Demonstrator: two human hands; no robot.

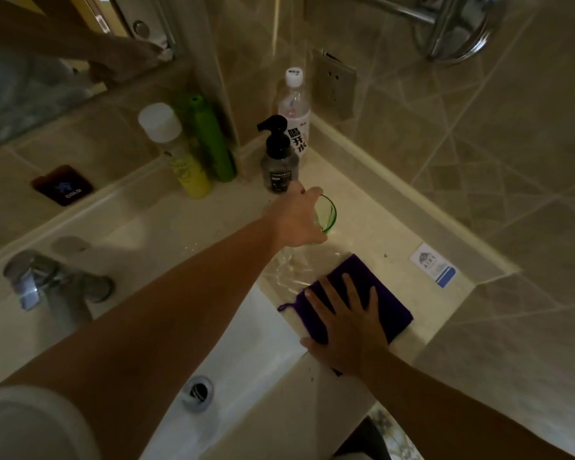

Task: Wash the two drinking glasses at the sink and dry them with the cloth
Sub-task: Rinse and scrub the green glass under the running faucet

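Head view. Left hand (pixel 296 220): reaching across bench (pixel 372 207), fingers curled around green-rimmed glass (pixel 327 214) standing upright near back corner. Second glass (pixel 289 263): clear, on bench between green glass and cloth; upright or lying, cannot tell. Right hand (pixel 346 323): fingers spread, palm flat on purple cloth (pixel 389 303) at bench front, beside sink (pixel 246 353). Tap (pixel 44 287): left of sink. Behind green glass: black pump bottle (pixel 278 157), water bottle (pixel 294 107), green can (pixel 210 141), yellow spray can (pixel 176 151).
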